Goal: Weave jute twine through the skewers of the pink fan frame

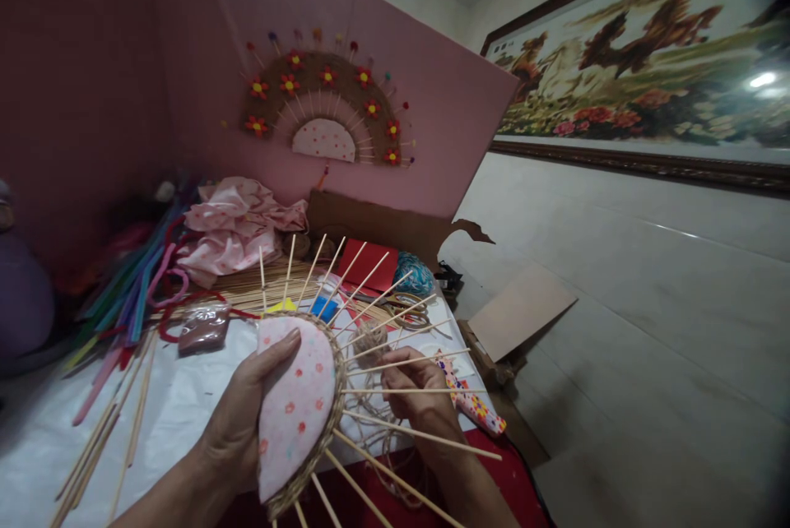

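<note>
My left hand (243, 421) grips the pink fan piece (296, 405) above the table (178, 405) at its near edge. My right hand (420, 400) is curled behind the sticks (401, 363), seemingly pinching twine (369, 340).

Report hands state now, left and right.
Left hand: closed on the pink fabric half-disc, thumb across its face.
Right hand: fingers curled shut among the sticks; what it grips cannot be told.

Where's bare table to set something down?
Free: white cover between the loose sticks and the left hand, in front of the brown packet. Crowded: rear, with pipe cleaners and pink cloth; around the right hand, fan spokes and twine.
</note>
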The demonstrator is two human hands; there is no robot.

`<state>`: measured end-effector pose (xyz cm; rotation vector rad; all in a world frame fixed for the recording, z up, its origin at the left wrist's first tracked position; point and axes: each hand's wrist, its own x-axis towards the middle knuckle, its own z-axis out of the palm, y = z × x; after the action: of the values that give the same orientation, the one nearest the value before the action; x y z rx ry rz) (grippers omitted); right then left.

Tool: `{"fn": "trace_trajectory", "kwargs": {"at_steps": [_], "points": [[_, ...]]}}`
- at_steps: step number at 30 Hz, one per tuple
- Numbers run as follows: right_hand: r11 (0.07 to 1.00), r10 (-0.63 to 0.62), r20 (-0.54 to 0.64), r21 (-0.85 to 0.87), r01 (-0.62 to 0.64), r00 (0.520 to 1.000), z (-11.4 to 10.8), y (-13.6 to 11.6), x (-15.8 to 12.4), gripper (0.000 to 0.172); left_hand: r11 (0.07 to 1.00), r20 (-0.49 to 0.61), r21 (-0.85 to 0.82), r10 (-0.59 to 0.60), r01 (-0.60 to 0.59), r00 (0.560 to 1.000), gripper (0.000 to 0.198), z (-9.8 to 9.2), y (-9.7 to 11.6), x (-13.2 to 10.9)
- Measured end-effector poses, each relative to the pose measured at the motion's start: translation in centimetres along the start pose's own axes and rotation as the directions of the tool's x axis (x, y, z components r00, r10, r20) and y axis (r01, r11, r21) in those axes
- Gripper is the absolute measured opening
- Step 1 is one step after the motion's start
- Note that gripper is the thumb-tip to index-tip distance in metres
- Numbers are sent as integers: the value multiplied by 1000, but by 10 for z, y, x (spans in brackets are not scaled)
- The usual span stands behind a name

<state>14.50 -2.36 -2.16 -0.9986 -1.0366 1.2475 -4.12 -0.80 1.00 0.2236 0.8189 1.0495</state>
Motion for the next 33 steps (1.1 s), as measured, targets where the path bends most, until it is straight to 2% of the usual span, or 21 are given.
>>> {"fn": "trace_trajectory", "kwargs": {"at_steps": [6,11,17,21,27,30,33], "points": [[998,27,-39,-46,-29,999,-13,-13,-6,25,997,-21,-57,56,-57,998,16,0,2,1],[997,-49,8,-67,50,999,-37,-23,-10,24,994,-27,-55,90,-91,996,11,0,5,0],[995,-59,-76,73,64,995,-55,-45,-15,27,995,-21,-29,90,-90,996,14,4,8,-2],[986,-87,-147,132,107,985,-57,-60,-16,25,983,-28,62,177,-175,984,10,3,7,0],[957,-276,-215,26,288,937,-52,-69,-14,19,912,39,226,343,-343,938,14,0,6,-2],[948,-313,-233,-20,317,921,-50,-68,-17,18,907,27,239,352,-348,936,12,0,6,-2],[959,-278,-229,-20,281,933,-50,-65,-20,18,922,-4,207,335,-327,942,12,1,7,-1]]}}
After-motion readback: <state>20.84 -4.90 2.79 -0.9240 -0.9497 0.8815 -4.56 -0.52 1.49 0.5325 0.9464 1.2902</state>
